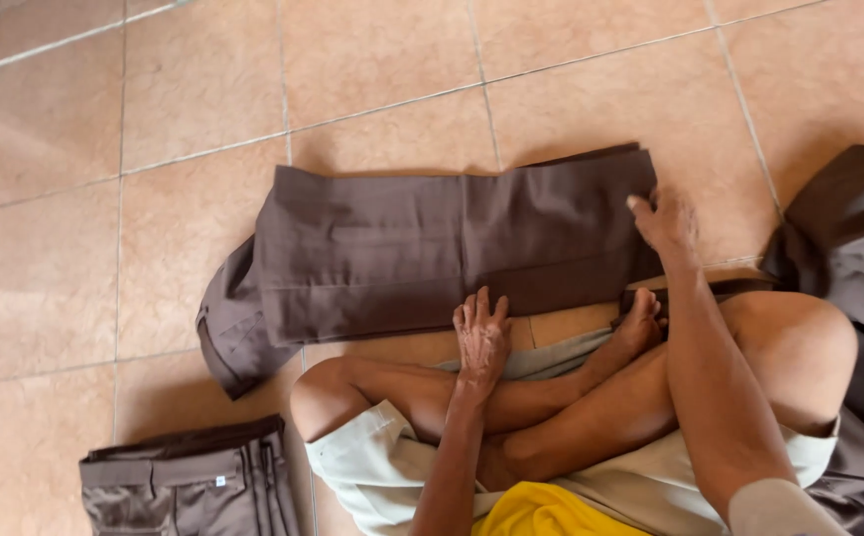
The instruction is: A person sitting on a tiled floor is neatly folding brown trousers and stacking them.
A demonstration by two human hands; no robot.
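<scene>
Cross-legged on peach tiled floor [104, 248], person folds dark brown cotton trousers [432, 248] lying just ahead of knees. Left hand [481, 337] flat on near edge, fingers slightly apart; right hand [665, 223] presses far-right corner, fingers loosely together. Judgement — keep edges aligned, smooth creases w/ palms before next fold.

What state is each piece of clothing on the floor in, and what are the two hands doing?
brown trousers: folded over, lying flat on the tiles
left hand: open, flat on the trousers' near edge
right hand: pressing the trousers' right end
folded trousers: already folded, lower left
dark cloth heap: loose, unfolded, at the right
tiled floor: bare tiles
</scene>
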